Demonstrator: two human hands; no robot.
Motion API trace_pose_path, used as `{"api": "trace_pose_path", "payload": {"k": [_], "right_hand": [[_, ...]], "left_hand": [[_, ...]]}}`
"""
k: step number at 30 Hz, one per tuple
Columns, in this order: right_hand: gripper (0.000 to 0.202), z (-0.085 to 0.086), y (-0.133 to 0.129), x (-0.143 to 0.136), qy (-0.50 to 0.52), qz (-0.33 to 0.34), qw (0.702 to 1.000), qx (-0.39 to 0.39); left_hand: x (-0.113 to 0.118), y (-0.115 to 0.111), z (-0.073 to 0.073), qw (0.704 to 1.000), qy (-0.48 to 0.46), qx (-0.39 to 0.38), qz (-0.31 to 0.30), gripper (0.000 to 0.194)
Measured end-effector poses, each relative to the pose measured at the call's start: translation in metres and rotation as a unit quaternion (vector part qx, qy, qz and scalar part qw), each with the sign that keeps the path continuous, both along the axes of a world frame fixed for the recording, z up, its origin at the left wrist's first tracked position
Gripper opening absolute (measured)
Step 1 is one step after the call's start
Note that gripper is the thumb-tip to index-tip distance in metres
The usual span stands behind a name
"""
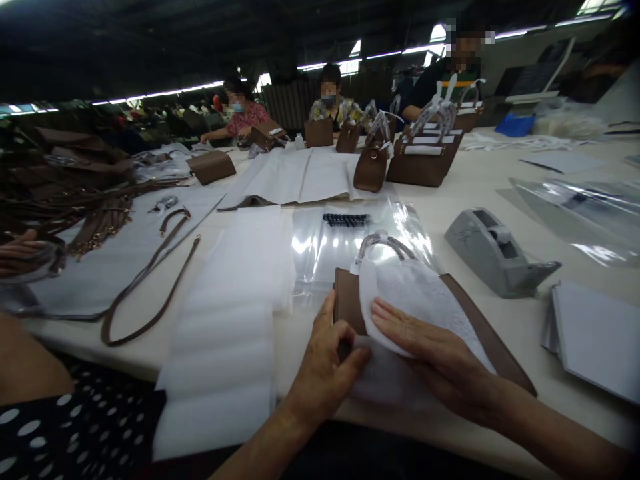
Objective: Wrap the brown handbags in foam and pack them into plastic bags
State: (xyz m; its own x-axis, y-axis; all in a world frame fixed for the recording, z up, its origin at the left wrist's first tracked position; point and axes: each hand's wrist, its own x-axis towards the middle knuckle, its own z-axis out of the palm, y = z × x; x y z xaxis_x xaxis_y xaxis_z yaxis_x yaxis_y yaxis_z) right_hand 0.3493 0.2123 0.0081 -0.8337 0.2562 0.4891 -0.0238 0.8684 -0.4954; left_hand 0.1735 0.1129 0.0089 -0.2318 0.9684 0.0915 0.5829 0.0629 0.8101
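A brown handbag point(347, 297) lies on the table in front of me, its wrapped handles point(385, 243) pointing away. A white wrapping sheet point(425, 287) covers much of its front. My right hand point(425, 340) presses flat on this sheet, fingers stretched out and together. At the bag's lower left edge is my left hand point(330, 363), one finger along the side and the thumb bent in over the white sheet, apparently pinching its edge. The fingertips there are partly hidden. Under and beyond the bag lies a clear plastic sheet point(320, 257) with black printing.
White paper sheets point(225, 320) lie left, beside a brown strap point(165, 300). A grey tape dispenser point(500, 253) and stacked white cards point(600, 340) are at right. Finished-looking brown bags point(420, 163) stand behind. Co-workers sit across; another person's hand point(20, 253) is far left.
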Motion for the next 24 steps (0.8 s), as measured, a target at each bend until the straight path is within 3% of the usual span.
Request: {"api": "trace_pose_path", "payload": {"k": [6,12,14,17,21,24], "right_hand": [[0.057,-0.005,0.001,-0.002,-0.048,0.091,0.986,0.128],[0.051,-0.002,0.003,-0.006,-0.096,0.142,0.97,0.172],[0.05,-0.001,0.002,-0.006,-0.115,0.146,0.966,0.179],[0.048,0.001,0.001,-0.007,-0.138,0.145,0.96,0.196],[0.043,0.003,-0.002,-0.008,-0.15,0.143,0.958,0.199],[0.04,0.006,-0.003,-0.009,-0.148,0.14,0.962,0.18]], "left_hand": [[-0.001,-0.001,-0.01,0.992,-0.118,-0.005,0.041,0.011],[-0.007,0.002,-0.018,0.958,-0.278,-0.068,0.022,0.011],[-0.006,0.002,-0.02,0.955,-0.29,-0.065,0.019,0.012],[-0.001,-0.001,-0.023,0.973,-0.227,-0.022,0.033,0.019],[0.002,-0.012,-0.032,0.984,-0.057,0.148,0.074,0.032],[-0.006,-0.024,-0.038,0.966,0.085,0.238,-0.064,0.036]]}}
